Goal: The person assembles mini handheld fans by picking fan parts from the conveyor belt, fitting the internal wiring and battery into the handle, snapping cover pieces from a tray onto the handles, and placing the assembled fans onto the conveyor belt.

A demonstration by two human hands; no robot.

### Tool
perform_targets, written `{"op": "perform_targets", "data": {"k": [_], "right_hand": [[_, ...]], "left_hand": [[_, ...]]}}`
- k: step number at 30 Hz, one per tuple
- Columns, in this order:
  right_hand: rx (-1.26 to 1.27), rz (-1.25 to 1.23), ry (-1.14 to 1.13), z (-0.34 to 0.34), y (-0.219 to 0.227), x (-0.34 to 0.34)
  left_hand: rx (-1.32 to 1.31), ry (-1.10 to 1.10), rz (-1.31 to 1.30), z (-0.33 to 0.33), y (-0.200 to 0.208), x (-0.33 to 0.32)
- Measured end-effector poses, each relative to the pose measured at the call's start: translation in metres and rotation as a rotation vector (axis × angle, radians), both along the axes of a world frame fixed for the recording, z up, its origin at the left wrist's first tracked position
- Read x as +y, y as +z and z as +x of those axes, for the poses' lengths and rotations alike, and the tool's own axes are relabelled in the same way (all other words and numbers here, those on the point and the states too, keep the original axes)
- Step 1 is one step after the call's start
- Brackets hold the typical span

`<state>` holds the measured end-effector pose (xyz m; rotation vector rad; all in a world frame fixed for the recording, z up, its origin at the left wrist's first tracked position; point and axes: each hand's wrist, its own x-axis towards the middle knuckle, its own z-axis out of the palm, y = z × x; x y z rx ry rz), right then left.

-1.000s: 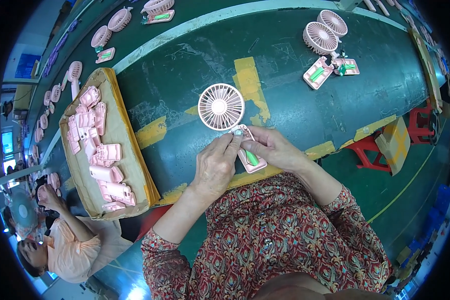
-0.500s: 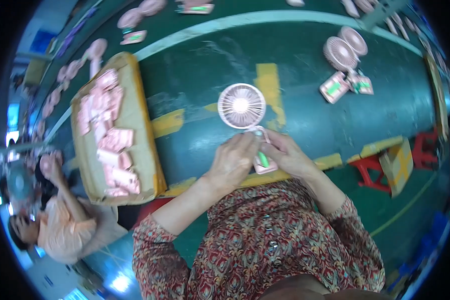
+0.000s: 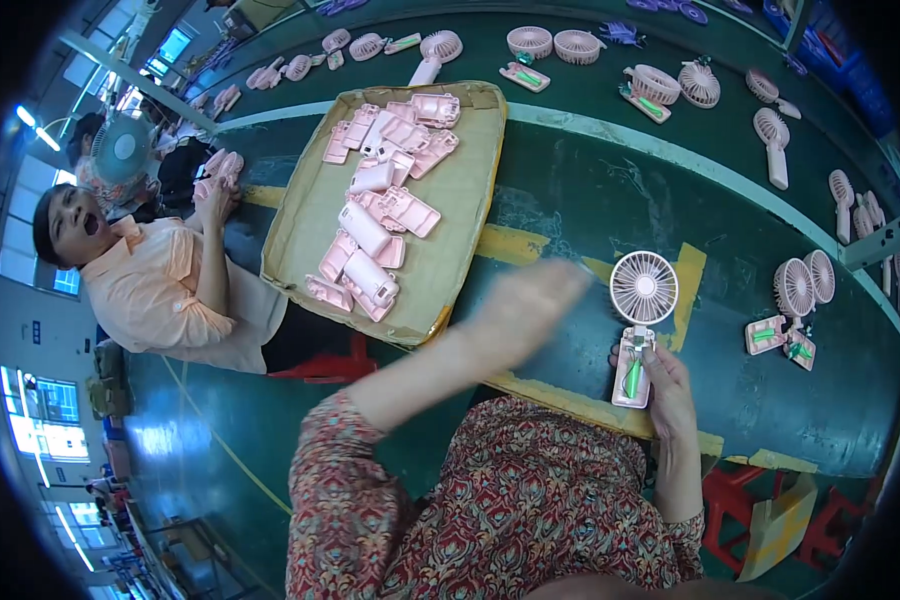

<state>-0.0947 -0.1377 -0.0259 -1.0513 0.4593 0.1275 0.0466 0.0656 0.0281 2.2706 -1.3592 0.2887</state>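
Observation:
My right hand [image 3: 672, 392] grips the open handle of a small pink handheld fan [image 3: 632, 368] near the table's front edge. Its round caged head [image 3: 643, 288] points away from me. Inside the handle shell lies a green cylindrical part [image 3: 633, 380], with some wiring by it. Between the fan and a cardboard tray [image 3: 486, 160], my left hand [image 3: 532, 308] is over the table, smeared by motion, so its fingers do not show clearly. In the tray lie several loose pink handle covers [image 3: 364, 228].
Two more pink fans with opened handles [image 3: 767, 334] lie at the right. Further fans [image 3: 576, 46] line the green surface beyond a pale strip. A person in a peach shirt [image 3: 160, 280] sits at the left. Red stools [image 3: 732, 510] stand below the table edge at right.
My view has swung to the left. My left hand has left the fan's handle and moved left toward the tray. My right hand still holds the fan.

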Motion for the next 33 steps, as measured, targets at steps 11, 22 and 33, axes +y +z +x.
{"op": "perform_targets", "data": {"k": [11,22,33], "right_hand": [[-0.015,0.144,0.006,0.012,-0.008,-0.001],[-0.006,0.135,-0.045,0.003,-0.007,0.0],[-0.062,0.19,-0.12,0.001,-0.008,0.012]], "left_hand": [[-0.059,0.266,0.646,0.12,-0.016,0.121],[0.825,0.298,-0.659,0.019,0.017,0.037],[0.358,0.3,0.248,-0.038,-0.024,-0.003]]}}
